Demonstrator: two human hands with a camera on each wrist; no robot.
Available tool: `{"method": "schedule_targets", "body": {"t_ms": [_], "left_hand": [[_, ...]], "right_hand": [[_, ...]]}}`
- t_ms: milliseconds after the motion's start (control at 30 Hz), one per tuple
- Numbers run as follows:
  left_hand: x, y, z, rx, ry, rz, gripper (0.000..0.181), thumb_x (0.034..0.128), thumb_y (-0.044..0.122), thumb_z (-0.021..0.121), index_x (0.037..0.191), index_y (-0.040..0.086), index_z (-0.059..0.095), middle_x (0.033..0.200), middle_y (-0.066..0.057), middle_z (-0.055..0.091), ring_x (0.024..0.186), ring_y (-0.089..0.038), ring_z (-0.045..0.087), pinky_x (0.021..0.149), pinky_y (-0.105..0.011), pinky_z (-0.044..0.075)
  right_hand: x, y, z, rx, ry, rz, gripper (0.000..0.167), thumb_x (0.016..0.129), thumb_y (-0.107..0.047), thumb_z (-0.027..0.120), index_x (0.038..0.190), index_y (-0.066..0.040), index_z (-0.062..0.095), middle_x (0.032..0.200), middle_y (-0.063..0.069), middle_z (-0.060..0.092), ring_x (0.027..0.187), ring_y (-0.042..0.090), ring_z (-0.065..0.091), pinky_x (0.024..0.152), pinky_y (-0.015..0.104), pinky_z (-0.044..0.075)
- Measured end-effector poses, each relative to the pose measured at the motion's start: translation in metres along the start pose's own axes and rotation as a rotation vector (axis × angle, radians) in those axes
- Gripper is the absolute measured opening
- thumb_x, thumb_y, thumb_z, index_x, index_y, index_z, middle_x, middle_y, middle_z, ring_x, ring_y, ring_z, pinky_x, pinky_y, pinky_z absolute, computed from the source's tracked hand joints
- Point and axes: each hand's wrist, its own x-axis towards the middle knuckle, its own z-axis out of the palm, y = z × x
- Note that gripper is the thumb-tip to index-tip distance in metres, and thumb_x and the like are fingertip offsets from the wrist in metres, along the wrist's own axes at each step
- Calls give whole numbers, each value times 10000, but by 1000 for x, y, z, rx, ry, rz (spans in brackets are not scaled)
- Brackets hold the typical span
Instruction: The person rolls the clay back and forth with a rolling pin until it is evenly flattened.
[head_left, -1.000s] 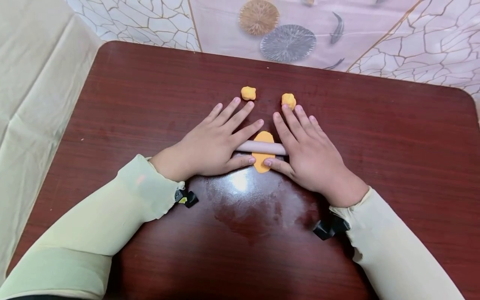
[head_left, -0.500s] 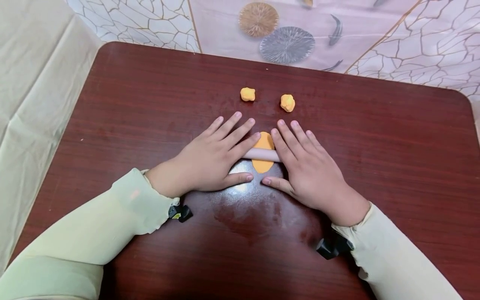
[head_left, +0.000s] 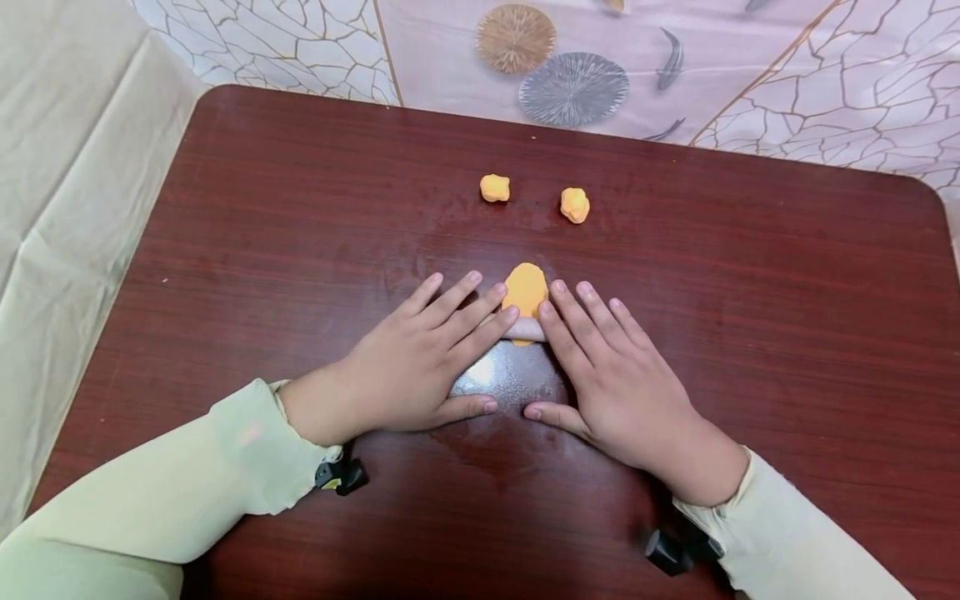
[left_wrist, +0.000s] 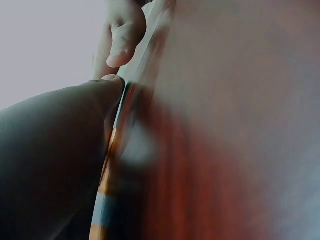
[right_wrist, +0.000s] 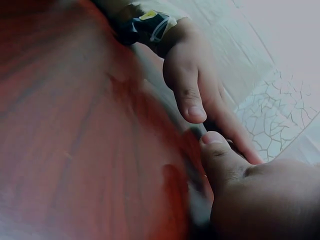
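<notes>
The rod (head_left: 523,330) lay crosswise on the near end of the dough (head_left: 525,290), its long axis running left to right, while the dough's long axis ran away from the person on the table (head_left: 300,208). The left hand (head_left: 408,358) and right hand (head_left: 626,379) rested over the rod, fingers straight and spread, thumbs apart. Both rod ends were hidden beneath the hands; blur and shadow obscured contact in the wrist views.
</notes>
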Motion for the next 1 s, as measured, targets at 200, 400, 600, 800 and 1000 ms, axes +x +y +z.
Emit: {"method": "schedule_targets", "body": {"t_ms": [200, 400, 600, 800, 1000], "left_hand": [[-7, 9, -1, -15, -14, 2, 1034, 1069, 813, 476, 1829, 194, 146, 1911, -74, 144, 1777, -372, 121, 1418, -643, 144], [-7, 16, 0, -22, -25, -40, 1038, 1066, 820, 475, 1831, 208, 133, 1919, -74, 84, 1780, -381, 86, 1401, -693, 135], [-4, 20, 2, -24, -8, -98, 1030, 1064, 826, 464, 1832, 221, 141, 1916, -84, 102, 1774, -412, 93, 1381, -739, 130], [2, 17, 6, -24, 17, -123, 1025, 1062, 836, 452, 1834, 248, 122, 1912, -68, 137, 1773, -415, 104, 1379, -741, 126], [14, 9, 6, -33, 25, -167, 1026, 1059, 840, 446, 1835, 267, 95, 1913, -61, 134, 1776, -416, 77, 1364, -775, 107]], "right_hand": [[-8, -7, 2, 12, -3, 6, 1099, 1046, -915, 235, 1822, -143, 144, 1917, 91, 79, 1768, 395, 147, 1423, 601, 125], [-8, -10, 4, 4, 13, 18, 1116, 1030, -932, 170, 1822, -146, 149, 1916, 95, 92, 1770, 387, 139, 1426, 591, 106], [-4, -13, 2, -5, 16, 30, 1144, 1014, -951, 217, 1825, -150, 115, 1920, 91, 47, 1774, 388, 109, 1407, 626, 135], [2, -10, 2, -14, 25, 43, 1174, 993, -975, 246, 1826, -159, 113, 1918, 101, 72, 1777, 391, 89, 1397, 661, 142], [15, -1, 0, -28, 17, 68, 1198, 980, -963, 419, 1823, -181, 84, 1917, 88, 65, 1780, 379, 88, 1403, 665, 135]]}}
